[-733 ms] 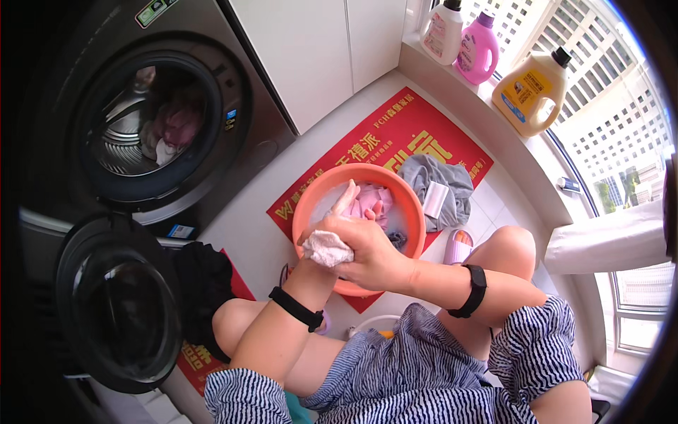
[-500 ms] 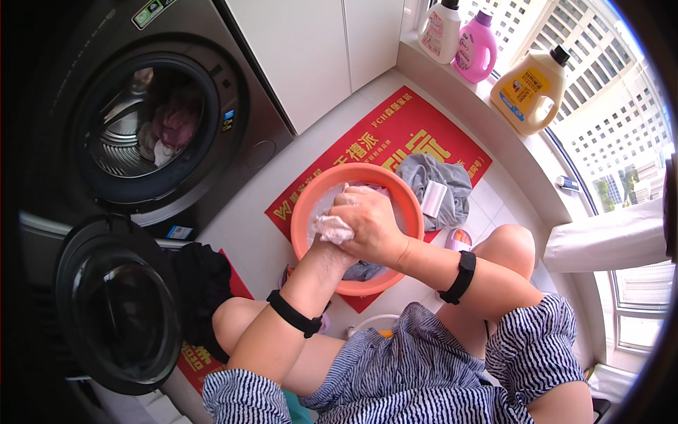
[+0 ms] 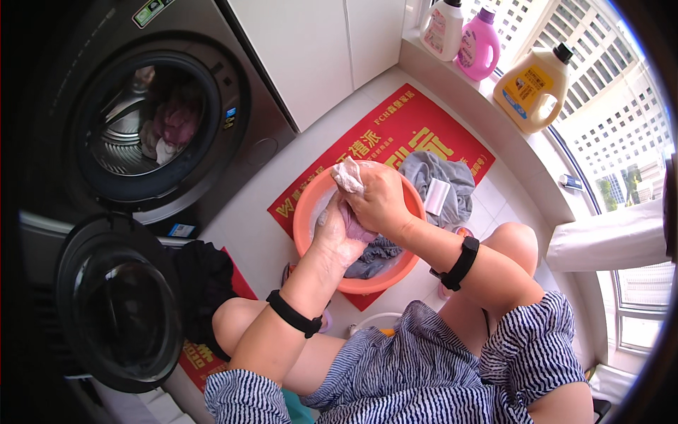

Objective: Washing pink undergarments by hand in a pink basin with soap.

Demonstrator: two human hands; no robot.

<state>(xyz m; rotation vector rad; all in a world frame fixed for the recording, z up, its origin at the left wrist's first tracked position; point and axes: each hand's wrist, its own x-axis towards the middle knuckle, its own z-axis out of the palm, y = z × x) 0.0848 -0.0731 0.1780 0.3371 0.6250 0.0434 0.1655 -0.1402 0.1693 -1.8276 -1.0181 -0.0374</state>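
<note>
Over an orange basin [image 3: 372, 285], my right hand [image 3: 381, 201] is closed around a wet pale pink cloth [image 3: 348, 177], one end of which pokes out past the fingers. My left hand [image 3: 336, 233] sits lower and to the left, wet with suds, gripping the lilac-pink part of what looks like the same cloth between the palms. The fingers of both hands are partly hidden by the cloth and by each other. Grey-blue fabric [image 3: 378, 256] lies in whitish sudsy water in the basin, below my hands.
Grey clothing [image 3: 431, 173] with a white block-like item [image 3: 437, 197] on it lies right of the basin, on a red mat [image 3: 402, 106]. A washing machine [image 3: 261, 106] with its round door [image 3: 116, 304] swung wide stands left. Detergent bottles [image 3: 533, 88] line the window ledge.
My hands, pressed together before, have shifted apart a little. The right has turned, and its cloth end now points away from me; the left has opened out, showing more cloth between them.
</note>
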